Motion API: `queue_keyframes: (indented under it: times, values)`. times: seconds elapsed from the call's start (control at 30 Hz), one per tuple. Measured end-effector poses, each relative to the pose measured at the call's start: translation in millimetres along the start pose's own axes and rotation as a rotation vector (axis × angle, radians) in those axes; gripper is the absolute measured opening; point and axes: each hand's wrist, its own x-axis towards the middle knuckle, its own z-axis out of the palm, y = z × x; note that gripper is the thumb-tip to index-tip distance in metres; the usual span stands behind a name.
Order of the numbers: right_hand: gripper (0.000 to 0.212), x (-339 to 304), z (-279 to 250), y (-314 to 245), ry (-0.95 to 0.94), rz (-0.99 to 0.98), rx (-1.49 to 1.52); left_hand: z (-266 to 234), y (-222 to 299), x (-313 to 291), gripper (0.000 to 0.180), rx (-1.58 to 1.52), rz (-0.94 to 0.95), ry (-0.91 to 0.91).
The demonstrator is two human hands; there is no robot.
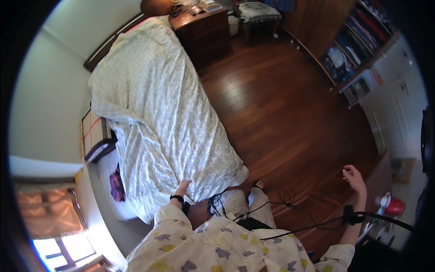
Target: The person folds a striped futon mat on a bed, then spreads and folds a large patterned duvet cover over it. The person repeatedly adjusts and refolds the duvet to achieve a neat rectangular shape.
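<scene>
A pale patterned duvet covers the bed, with folds and creases along its left side and lower half. My left hand is at the duvet's near end, by the foot of the bed; most of its fingers are hidden, so its grip cannot be made out. Off to the right, my right hand hangs in the air above the wooden floor, holding nothing, its fingers loosely bent and apart. Both wrists wear black bands, and a black cable runs by the right one.
Dark wooden floor stretches right of the bed. A wooden chest of drawers and a cushioned chair stand at the far end. An open wardrobe holds clothes. Thin black cables trail near my legs. A purple bag lies left of the bed.
</scene>
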Motion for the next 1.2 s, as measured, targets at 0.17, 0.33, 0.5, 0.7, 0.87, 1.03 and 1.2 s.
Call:
queue_keyframes:
  times: [0.17, 0.33, 0.5, 0.7, 0.87, 1.03, 1.2]
  values:
    - [0.030, 81, -127, -83, 0.120, -0.263, -0.131, 30, -8, -15, 0.030, -0.534, -0.311, 0.354]
    - [0.027, 176, -175, -164, 0.056, -0.400, -0.122, 44, -37, -13, 0.023, -0.357, -0.338, 0.413]
    - [0.022, 292, -178, -222, -0.141, -0.379, -0.148, 56, 19, -14, 0.026, -1.053, -0.682, 0.498]
    - [0.020, 444, -186, -271, -0.218, -0.386, -0.104, -5, 170, -5, 0.036, -1.286, -0.611, 0.484]
    - [0.020, 561, -197, -340, -0.188, -0.197, -0.184, -88, 229, 22, 0.030, -1.281, -0.613, 0.751]
    - [0.022, 721, -194, -438, -0.210, -0.266, -0.210, -137, 245, 62, 0.026, -1.406, -0.646, 0.926]
    - [0.016, 855, -139, -599, -0.334, -0.444, -0.301, -177, 287, 84, 0.015, -1.704, -0.529, 1.119]
